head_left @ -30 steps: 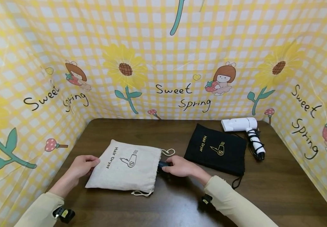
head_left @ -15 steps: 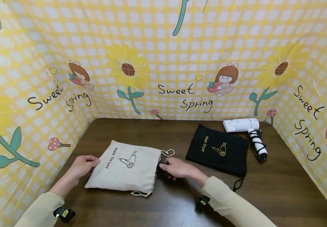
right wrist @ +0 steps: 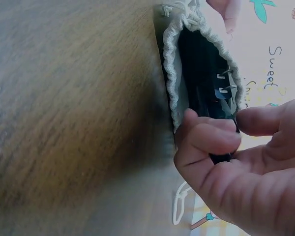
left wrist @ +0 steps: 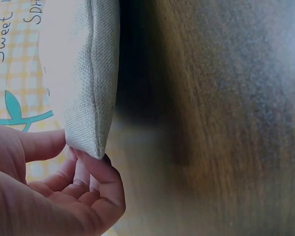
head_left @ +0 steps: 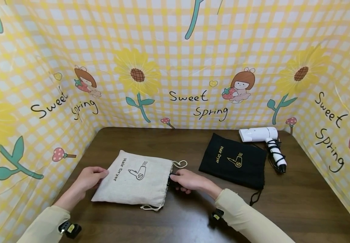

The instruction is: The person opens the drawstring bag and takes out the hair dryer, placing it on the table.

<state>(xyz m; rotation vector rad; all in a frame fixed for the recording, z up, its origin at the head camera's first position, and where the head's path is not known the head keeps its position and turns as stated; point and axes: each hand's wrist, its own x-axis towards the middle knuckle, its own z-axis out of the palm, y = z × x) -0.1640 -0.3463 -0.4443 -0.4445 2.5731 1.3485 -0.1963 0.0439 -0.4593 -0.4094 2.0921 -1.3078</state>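
A cream drawstring bag [head_left: 149, 189] printed "Hair Dryer" lies plump on the table, its mouth to the right. With thumb and fingers my left hand [head_left: 88, 179] pinches the closed end's edge. My right hand [head_left: 190, 180] is at the mouth, gripping the end of a dark hair dryer [head_left: 174, 183] that is mostly hidden inside. In the right wrist view the gathered rim [right wrist: 170, 81] stands open around it, and a plug [right wrist: 222, 92] with two metal prongs shows within. The left wrist view shows the bag's corner [left wrist: 91, 132] between thumb and fingers.
To the right lies a flat black drawstring bag [head_left: 223, 172] with gold "Hair Dryer" print. Behind it is a white hair dryer [head_left: 258, 134], its black cord wound around the handle. A yellow checked cloth [head_left: 175, 60] encloses the brown table [head_left: 308, 202] at the back and sides.
My right hand has moved slightly left toward the bag's mouth, and less of the dark hair dryer shows outside. The left hand keeps its hold on the closed end.
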